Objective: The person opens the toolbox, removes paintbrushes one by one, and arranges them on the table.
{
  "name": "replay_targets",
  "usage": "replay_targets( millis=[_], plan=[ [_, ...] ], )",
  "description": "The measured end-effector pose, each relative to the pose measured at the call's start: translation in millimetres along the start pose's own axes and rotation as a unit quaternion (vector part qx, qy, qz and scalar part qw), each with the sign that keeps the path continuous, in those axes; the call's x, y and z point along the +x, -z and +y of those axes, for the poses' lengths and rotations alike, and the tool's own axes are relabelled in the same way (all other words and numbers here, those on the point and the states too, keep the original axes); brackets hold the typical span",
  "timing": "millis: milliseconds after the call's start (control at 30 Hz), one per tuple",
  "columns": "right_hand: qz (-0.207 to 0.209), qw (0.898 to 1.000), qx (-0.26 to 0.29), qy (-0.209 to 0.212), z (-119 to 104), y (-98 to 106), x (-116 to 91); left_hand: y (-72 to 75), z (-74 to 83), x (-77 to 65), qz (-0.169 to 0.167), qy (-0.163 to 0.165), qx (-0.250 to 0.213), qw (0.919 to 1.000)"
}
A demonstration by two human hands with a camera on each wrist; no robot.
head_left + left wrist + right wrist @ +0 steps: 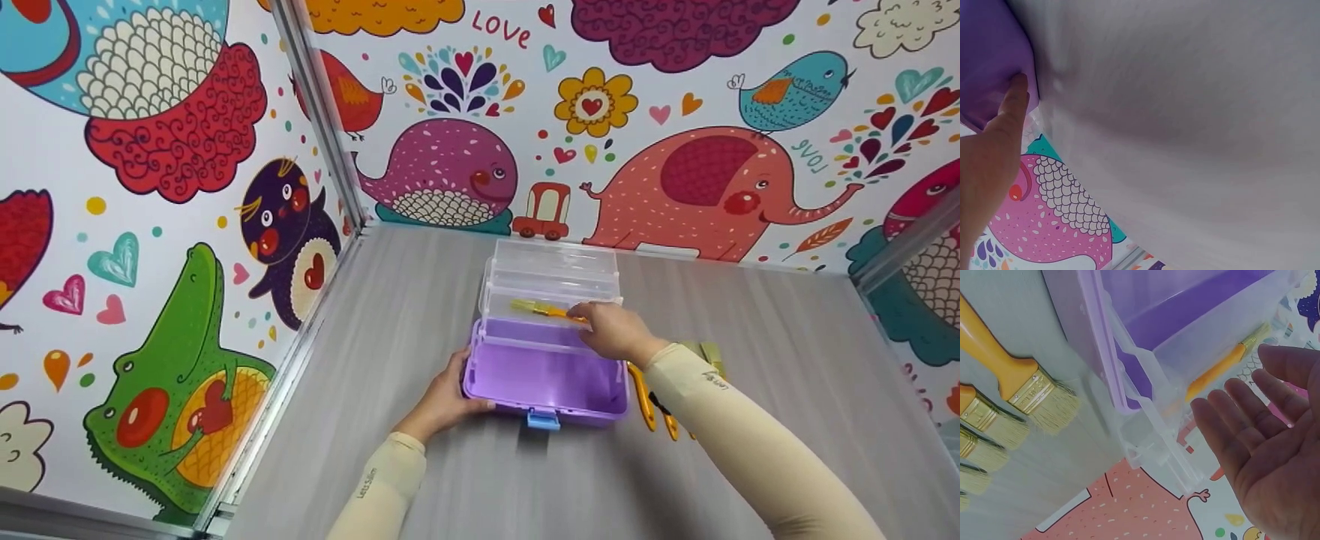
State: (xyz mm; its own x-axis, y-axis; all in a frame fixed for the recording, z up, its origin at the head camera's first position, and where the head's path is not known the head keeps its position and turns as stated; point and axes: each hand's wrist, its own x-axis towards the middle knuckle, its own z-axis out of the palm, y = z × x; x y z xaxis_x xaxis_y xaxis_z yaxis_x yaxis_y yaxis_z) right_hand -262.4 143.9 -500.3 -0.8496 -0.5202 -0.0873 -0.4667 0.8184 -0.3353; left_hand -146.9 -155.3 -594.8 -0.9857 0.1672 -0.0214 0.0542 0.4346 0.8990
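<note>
A purple toolbox [547, 375] stands with its lid up and its translucent fold-out trays [555, 262] raised behind it. My left hand [442, 401] holds its front left corner, thumb at the front edge and fingers along the side. In the left wrist view a finger [1014, 104] presses the purple side wall. A paintbrush [1216, 374] with an orange handle and pale bristles lies in a translucent tray. Right beside its handle end hovers my right hand [619, 330], its fingers [1241, 405] loosely extended and apart from the brush in the right wrist view.
Several more paintbrushes [1027, 391] with orange handles lie side by side on the table, right of the toolbox and partly under my right arm. A blue latch [543, 420] hangs at the toolbox front. Cartoon-printed walls [450, 172] enclose the grey table [405, 300].
</note>
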Motion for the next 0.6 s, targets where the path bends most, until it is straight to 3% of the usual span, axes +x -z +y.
replay_targets(
  millis=[600],
  plan=[
    [-0.016,1.000,0.010,-0.002,2.0,-8.7,-2.0,-0.4,-2.5,1.3,-0.001,0.016,0.002,0.9999]
  ],
)
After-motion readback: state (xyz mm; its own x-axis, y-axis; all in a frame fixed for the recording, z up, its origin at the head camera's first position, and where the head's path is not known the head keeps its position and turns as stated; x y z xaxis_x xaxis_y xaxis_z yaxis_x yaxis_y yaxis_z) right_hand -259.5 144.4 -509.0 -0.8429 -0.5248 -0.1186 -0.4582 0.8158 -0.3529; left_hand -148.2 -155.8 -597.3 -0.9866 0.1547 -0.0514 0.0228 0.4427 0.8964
